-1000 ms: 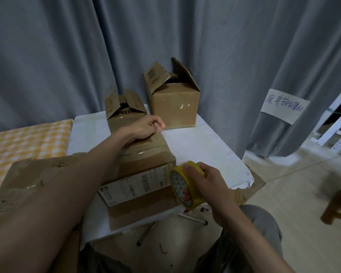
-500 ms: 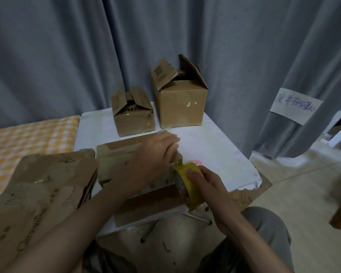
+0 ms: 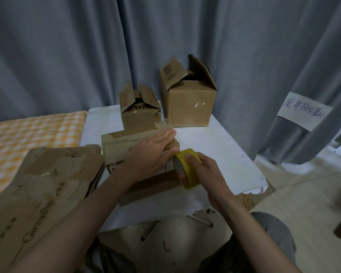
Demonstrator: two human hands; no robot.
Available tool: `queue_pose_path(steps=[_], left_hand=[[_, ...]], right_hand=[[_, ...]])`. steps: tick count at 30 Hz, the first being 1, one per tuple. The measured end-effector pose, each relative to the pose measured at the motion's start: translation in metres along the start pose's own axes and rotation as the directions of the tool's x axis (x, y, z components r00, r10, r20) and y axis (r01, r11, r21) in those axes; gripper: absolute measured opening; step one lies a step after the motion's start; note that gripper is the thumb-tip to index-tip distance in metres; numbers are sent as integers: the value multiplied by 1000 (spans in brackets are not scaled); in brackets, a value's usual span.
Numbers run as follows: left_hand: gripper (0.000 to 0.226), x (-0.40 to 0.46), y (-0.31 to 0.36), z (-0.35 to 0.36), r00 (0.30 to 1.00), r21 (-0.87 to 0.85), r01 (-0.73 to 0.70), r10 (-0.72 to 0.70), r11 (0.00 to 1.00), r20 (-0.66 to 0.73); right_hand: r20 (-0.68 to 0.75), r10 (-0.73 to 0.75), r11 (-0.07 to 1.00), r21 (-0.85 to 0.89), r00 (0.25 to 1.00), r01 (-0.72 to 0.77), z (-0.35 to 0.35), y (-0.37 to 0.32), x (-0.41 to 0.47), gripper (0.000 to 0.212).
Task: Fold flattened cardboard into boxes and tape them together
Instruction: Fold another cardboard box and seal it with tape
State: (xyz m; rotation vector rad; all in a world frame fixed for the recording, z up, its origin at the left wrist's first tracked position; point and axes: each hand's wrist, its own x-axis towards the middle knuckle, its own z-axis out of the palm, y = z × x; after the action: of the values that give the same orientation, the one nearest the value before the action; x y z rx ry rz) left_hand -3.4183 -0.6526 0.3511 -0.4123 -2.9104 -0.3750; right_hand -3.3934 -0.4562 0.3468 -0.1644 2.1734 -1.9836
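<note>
A brown cardboard box (image 3: pixel 116 148) lies on the white table (image 3: pixel 215 146) in front of me, its near flap hanging toward me. My left hand (image 3: pixel 152 152) lies flat on the box's top with straight fingers, pressing it down. My right hand (image 3: pixel 201 168) grips a yellow tape roll (image 3: pixel 187 170) held against the box's right end, just under my left fingertips. Part of the box top is hidden by my left hand.
Two folded boxes with open top flaps stand at the table's back: a small one (image 3: pixel 140 113) and a bigger one (image 3: pixel 189 101). Flattened cardboard sheets (image 3: pixel 37 190) lie at left, beside a yellow checked cloth (image 3: pixel 28 131). Grey curtains (image 3: pixel 165 36) hang behind, with a paper label (image 3: pixel 303 111).
The box in front has been laid lower on the table. My left hand slid from its far top toward the right end. The tape roll moved up against the box's right end.
</note>
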Motion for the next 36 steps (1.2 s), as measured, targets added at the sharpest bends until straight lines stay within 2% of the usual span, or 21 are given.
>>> queue_pose_path(steps=[6, 8, 15, 19, 21, 22, 24, 26, 28, 29, 31, 34, 36], left_hand=[[78, 3, -1, -1, 999, 24, -29, 29, 999, 22], [79, 3, -2, 0, 999, 37, -39, 38, 999, 24], [93, 8, -1, 3, 996, 92, -65, 59, 994, 74], [98, 12, -1, 1, 993, 109, -70, 58, 992, 106], [97, 13, 0, 0, 991, 103, -69, 57, 992, 120], [98, 13, 1, -1, 991, 96, -67, 55, 993, 124], [98, 13, 3, -2, 991, 83, -57, 46, 995, 129], [100, 13, 4, -2, 990, 79, -40, 29, 996, 135], [101, 13, 5, -2, 990, 74, -22, 12, 997, 138], [101, 13, 4, -2, 990, 68, -17, 7, 998, 138], [102, 13, 4, -1, 991, 60, -11, 3, 998, 132], [107, 12, 5, 0, 993, 48, -6, 0, 999, 122], [110, 13, 4, 1, 992, 41, -4, -1, 999, 127]], right_hand=[[-84, -39, 995, -94, 996, 31, -2, 5, -2, 24], [-93, -40, 996, -79, 995, 33, 1, 6, -4, 23], [-19, -2, 1000, 1, 1000, 2, 6, 25, -12, 25], [-56, 83, 996, -34, 995, -84, -13, 29, -2, 49], [-94, -12, 995, -96, 996, 3, -29, 32, 12, 37], [-116, -67, 981, -190, 991, 44, -37, 36, 22, 29], [-107, -147, 874, -479, 983, 78, -48, 41, 42, 25], [-27, -121, 704, -707, 992, 67, -51, 47, 57, 32], [38, -83, 564, -822, 996, 79, -49, 53, 65, 32], [51, -90, 530, -843, 995, 91, -47, 55, 66, 27], [39, -146, 583, -804, 988, 118, -48, 54, 65, 12], [-29, -259, 757, -627, 966, 184, -57, 44, 58, 13], [-65, -380, 816, -493, 923, 301, -62, 33, 52, 9]])
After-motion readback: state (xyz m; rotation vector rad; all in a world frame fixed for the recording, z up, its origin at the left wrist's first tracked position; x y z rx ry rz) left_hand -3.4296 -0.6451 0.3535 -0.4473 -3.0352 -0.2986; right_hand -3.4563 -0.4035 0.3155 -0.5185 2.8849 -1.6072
